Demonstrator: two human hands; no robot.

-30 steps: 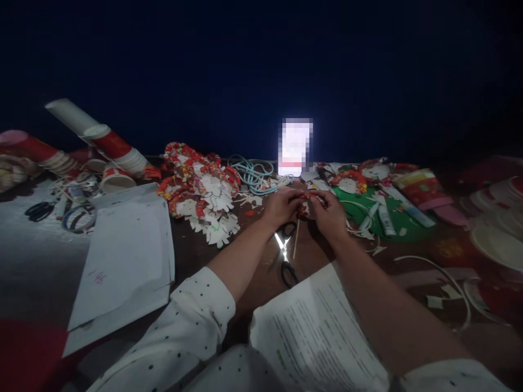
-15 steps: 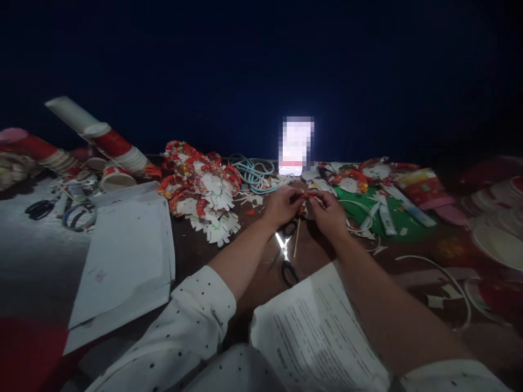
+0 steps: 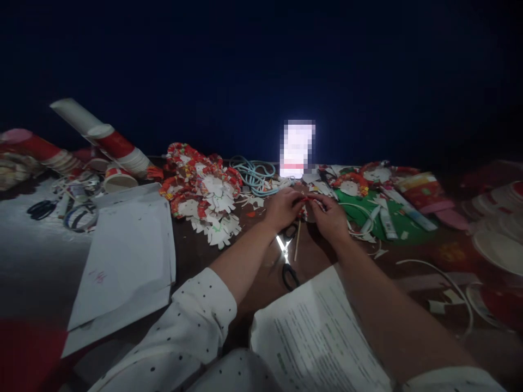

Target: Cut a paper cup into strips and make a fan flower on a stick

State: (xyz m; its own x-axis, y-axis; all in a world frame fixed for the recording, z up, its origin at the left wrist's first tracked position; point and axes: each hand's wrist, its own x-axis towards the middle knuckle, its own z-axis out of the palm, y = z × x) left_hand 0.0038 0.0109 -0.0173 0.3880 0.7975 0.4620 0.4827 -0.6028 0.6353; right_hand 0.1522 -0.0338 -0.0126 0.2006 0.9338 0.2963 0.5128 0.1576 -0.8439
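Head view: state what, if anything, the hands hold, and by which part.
The left hand and right hand hold a red piece between them, apparently by opposite sides; they cover too much of it to tell the exact part.

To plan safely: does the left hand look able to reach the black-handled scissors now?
Probably yes: the scissors lie close to the left hand, with their near handle uncovered, though that hand seems busy holding a small red piece.
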